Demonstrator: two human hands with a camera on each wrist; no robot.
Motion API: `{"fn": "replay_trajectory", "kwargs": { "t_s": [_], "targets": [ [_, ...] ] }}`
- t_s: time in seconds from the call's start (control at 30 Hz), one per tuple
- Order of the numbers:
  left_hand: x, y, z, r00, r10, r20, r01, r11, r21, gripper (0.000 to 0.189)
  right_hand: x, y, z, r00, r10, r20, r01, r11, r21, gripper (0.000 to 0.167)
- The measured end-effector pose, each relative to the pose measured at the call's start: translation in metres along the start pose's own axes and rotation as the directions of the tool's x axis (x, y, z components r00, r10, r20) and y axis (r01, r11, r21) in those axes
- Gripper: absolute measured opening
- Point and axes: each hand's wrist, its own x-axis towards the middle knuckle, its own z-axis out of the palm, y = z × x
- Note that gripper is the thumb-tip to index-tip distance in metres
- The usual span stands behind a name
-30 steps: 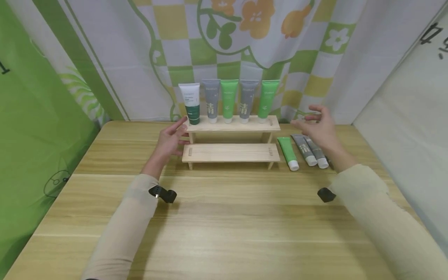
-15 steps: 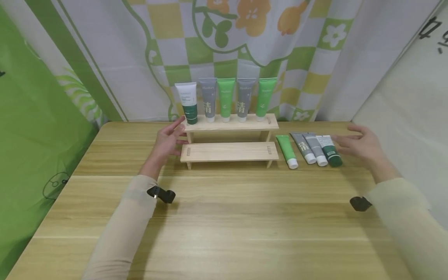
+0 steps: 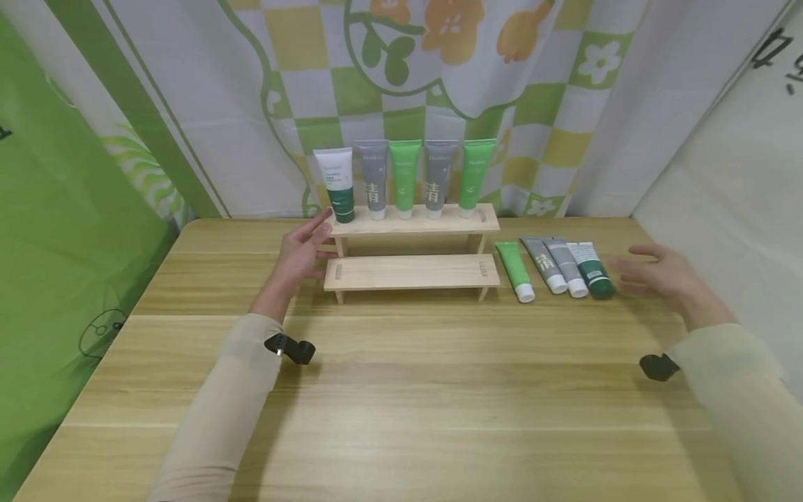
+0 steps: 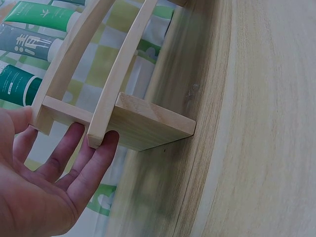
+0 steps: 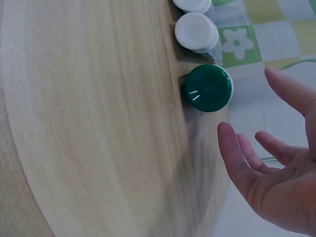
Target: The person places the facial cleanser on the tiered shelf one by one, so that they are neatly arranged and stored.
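In the head view my left hand (image 3: 300, 252) holds the left end of a two-tier wooden stand (image 3: 410, 273). In the left wrist view the thumb is at the upper shelf's corner, and the fingers (image 4: 96, 168) reach around the shelf ends. Upright on the upper shelf stand a white-and-green tube (image 3: 337, 183), two grey tubes (image 3: 375, 178) and two bright green tubes (image 3: 406, 174). My right hand (image 3: 668, 275), holding nothing, hovers with fingers spread just right of a lying white-and-green tube (image 3: 590, 268). That tube's dark green cap (image 5: 208, 88) faces the right wrist camera.
Right of the stand, a green tube (image 3: 516, 270) and two grey tubes (image 3: 544, 265) lie on the wooden table (image 3: 401, 390), beside the white-and-green one. A patterned curtain (image 3: 439, 90) hangs behind, with a white panel (image 3: 740, 209) on the right and green cloth (image 3: 50, 209) on the left.
My right hand has moved right and down from above the lying tubes to beyond them, uncovering the white-and-green tube. My left hand has stayed at the stand.
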Motion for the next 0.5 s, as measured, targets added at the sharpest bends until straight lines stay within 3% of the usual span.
{"fn": "replay_trajectory", "kwargs": {
  "t_s": [0.3,0.5],
  "targets": [
    [0.001,0.001,-0.001,1.000,-0.004,-0.003,0.004,1.000,0.004,0.048,0.029,0.018,-0.003,0.995,-0.031,0.095,0.030,0.999,0.010,0.095],
    [0.000,0.001,-0.001,1.000,-0.003,-0.001,0.003,1.000,0.014,0.049,0.044,0.026,-0.003,0.995,0.015,0.101,-0.006,0.996,-0.085,0.101]
  ]
}}
